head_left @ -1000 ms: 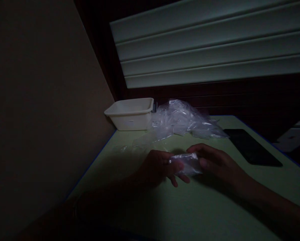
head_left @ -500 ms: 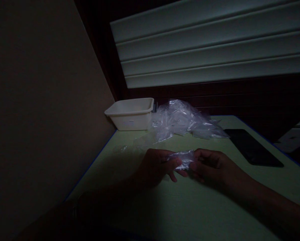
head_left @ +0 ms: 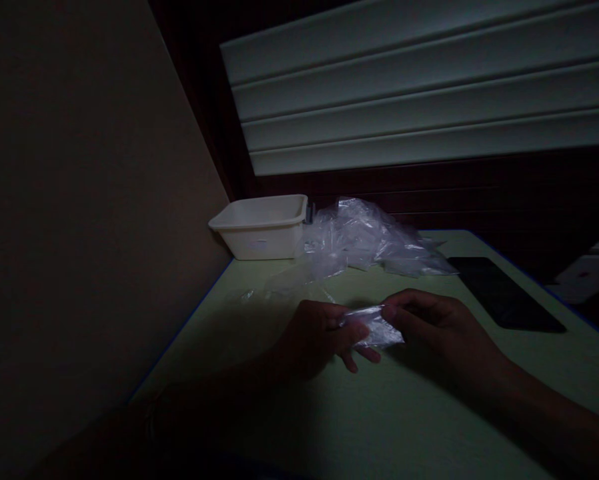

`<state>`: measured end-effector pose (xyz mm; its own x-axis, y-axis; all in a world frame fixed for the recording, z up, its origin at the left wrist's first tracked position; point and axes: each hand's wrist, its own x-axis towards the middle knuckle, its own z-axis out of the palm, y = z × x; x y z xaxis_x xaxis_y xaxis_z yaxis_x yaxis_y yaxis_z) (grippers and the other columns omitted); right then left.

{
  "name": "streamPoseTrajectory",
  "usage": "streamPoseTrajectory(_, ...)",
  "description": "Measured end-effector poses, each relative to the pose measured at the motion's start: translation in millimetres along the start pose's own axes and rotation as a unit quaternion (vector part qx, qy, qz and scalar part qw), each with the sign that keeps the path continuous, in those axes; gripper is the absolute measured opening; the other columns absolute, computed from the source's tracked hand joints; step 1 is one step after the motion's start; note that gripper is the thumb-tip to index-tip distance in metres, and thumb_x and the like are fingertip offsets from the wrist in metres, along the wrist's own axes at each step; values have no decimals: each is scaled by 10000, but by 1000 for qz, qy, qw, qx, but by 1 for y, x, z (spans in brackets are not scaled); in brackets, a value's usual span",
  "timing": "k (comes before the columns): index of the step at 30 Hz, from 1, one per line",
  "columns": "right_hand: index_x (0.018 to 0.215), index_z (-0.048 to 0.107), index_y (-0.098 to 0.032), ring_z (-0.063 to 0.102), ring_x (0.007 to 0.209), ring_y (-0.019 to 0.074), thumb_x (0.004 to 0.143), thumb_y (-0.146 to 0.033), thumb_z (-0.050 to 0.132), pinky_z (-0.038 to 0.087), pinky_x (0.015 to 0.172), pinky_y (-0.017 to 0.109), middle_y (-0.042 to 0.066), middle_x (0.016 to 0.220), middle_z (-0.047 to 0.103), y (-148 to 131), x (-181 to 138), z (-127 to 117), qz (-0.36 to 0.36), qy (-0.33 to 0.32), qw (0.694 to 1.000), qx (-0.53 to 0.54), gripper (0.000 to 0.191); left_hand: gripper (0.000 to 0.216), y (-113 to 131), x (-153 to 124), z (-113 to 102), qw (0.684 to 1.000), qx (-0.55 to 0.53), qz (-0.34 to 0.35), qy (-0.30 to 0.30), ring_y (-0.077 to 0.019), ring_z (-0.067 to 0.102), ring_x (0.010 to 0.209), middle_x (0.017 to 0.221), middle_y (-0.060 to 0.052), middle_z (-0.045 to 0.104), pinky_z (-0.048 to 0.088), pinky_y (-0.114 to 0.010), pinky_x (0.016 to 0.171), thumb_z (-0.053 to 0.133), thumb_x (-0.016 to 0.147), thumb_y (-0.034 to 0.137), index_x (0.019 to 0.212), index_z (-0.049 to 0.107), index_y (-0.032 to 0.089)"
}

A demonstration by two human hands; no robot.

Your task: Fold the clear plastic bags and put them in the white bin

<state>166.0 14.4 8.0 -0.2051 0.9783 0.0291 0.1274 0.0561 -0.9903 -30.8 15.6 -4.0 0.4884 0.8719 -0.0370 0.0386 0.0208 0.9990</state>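
Note:
A small folded piece of clear, shiny plastic [head_left: 383, 332], which looks like a plastic bag, is held between both hands above the table. My left hand [head_left: 319, 337] pinches its left side with the thumb on top, and the lower fingers show beneath it. At its upper right edge, my right hand [head_left: 424, 320] grips the plastic between thumb and forefinger. Behind the hands lies a loose heap of clear plastic bags [head_left: 364, 233]. A thin, flat stretch of clear plastic reaches from the heap toward the left.
A cream plastic tub [head_left: 264, 243] stands at the back left, close to the wall. On the right lies a dark flat slab [head_left: 504, 293], perhaps a tablet. The pale green table [head_left: 379, 413] has a blue edge. A white object [head_left: 587, 277] sits beyond the right edge. Lighting is dim.
My right hand has shifted up from the plastic's right side to its upper right corner. More of the plastic's flat face shows now, and it sits slightly lower and farther right.

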Motion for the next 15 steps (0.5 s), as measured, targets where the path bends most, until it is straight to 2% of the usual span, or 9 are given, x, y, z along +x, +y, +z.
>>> streamPoseTrajectory(4,735,688,-185,504,532,120,746,-434,691,385,503,250,-1,598,611,1,-1,-1,5,5,1000,1,249,344,-1,0,-1,1000,-11,6,-7,-209,718,668,753,-140,734,531,-186,463,666,807,366,937,700,50)
streamPoseTrajectory(11,743,701,-206,563,594,149,748,-430,699,440,555,269,23,666,669,0,-3,-1,-10,14,1000,-15,224,435,2,-1,1,998,-31,29,-35,-227,722,776,948,-153,724,549,-198,505,641,834,361,1187,628,108)
streamPoseTrajectory(15,723,709,-204,563,590,160,730,-425,711,439,545,276,28,651,670,-1,-2,-1,-17,24,999,-29,221,438,2,-1,1,999,-15,36,-17,-222,722,723,851,-152,732,553,-213,495,527,901,437,1102,669,75)
